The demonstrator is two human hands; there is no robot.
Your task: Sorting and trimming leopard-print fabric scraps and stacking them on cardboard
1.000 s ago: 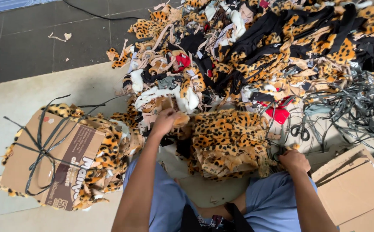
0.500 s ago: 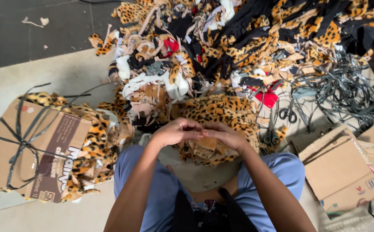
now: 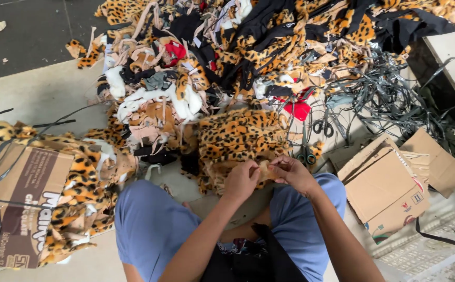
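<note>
Floor [image 3: 34, 94] underfoot, pale and smooth where the person sits, changing to dark tiles [image 3: 29, 31] toward the far side. Heap of fabric offcuts [image 3: 248, 57] spreads across most of it: leopard-print plush, black cloth, cream and pink strips, a few red scraps, all tangled and limp. Tangle of dark plastic strapping [image 3: 394, 94] lies to the right of the heap, thin and looped. Flattened cardboard pieces [image 3: 389, 188] sit at the right, brown and creased, one fold lifted. Bundle of leopard plush under a printed cardboard sheet [image 3: 24, 198] lies at the left, bound with dark straps. Person seated, knees in blue cloth [image 3: 149, 224] spread apart. Folded leopard-print piece [image 3: 238, 138], fuzzy and thick, rests on the floor just beyond the knees. Scissors [image 3: 321, 125] lie beside it on the right. Left hand [image 3: 242, 180] and right hand [image 3: 290, 171] are drawn together, fingers pinched on the near edge of that leopard-print piece, its tan backing showing between them.
</note>
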